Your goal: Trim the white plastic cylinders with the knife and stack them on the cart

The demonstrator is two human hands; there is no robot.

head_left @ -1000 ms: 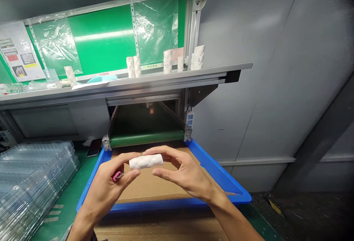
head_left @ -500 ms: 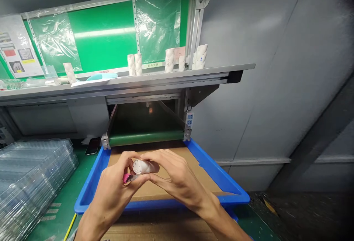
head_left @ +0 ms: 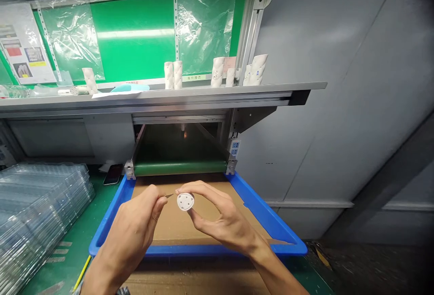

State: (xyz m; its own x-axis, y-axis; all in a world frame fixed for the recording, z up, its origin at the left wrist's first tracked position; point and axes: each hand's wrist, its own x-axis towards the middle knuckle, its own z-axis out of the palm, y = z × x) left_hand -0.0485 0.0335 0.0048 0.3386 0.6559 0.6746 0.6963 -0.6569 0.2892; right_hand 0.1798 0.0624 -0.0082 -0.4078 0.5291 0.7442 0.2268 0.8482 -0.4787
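My right hand [head_left: 217, 216] grips a white cylindrical piece [head_left: 185, 201] between thumb and fingers. Its round end, pierced by several small holes, faces me, and the rest of its length is hidden behind that end. In my closed left hand [head_left: 140, 218] is a small knife [head_left: 169, 195]. Only the thin pointed blade shows past the fingers; its handle is covered. The blade tip points right, close to the upper left rim of the white piece. Whether it touches cannot be made out. Both hands are above the blue tray [head_left: 271, 211].
Brown cardboard [head_left: 166, 231] lines the tray. Behind it is a green conveyor belt [head_left: 179, 167]. Stacked clear plastic trays [head_left: 44, 209] and a phone [head_left: 113, 175] are at left. Overhead, a metal shelf [head_left: 203, 98] bears several white cylinders [head_left: 177, 75].
My left hand has pulled back left from the white piece, and the blade tip now shows. The piece has turned so its holed end faces me more squarely. The pink part has gone from sight.
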